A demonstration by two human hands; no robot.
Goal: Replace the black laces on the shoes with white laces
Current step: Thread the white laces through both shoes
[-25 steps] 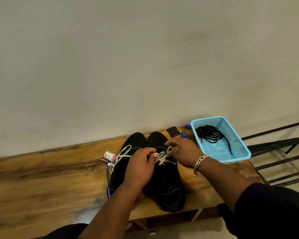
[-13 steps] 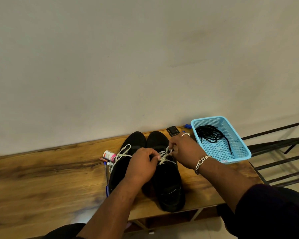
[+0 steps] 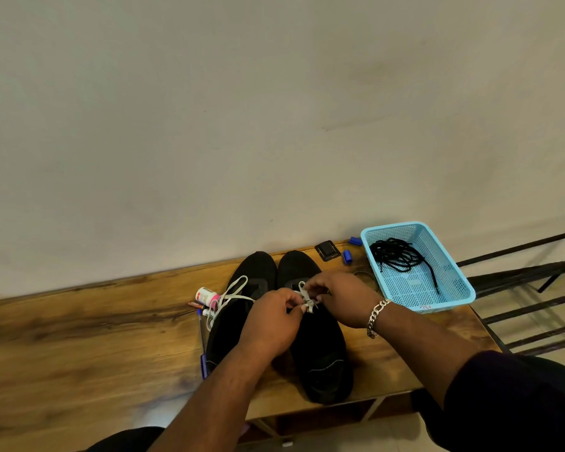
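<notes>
Two black shoes stand side by side on the wooden table, toes toward the wall. The right shoe (image 3: 320, 350) carries a white lace (image 3: 308, 300) over its tongue. My left hand (image 3: 271, 321) pinches one end of that lace. My right hand (image 3: 343, 300), with a silver bracelet at the wrist, pinches the other part, and the fingertips of both meet over the knot. The left shoe (image 3: 238, 318) has a white lace (image 3: 234, 293) hanging loose off its left side. Black laces (image 3: 398, 257) lie coiled in a blue basket (image 3: 450, 298).
A small white bottle (image 3: 206, 295) and pens (image 3: 203, 334) lie just left of the shoes. A black square object (image 3: 327, 251) and blue caps (image 3: 347, 257) sit near the wall. The table edge (image 3: 477, 324) ends right of the basket, beside a dark metal rack (image 3: 535, 288).
Both hands have stayed over the right shoe, working the white lace. The lace between my fingers has drawn tighter into a small knot, and my right hand has shifted slightly nearer me.
</notes>
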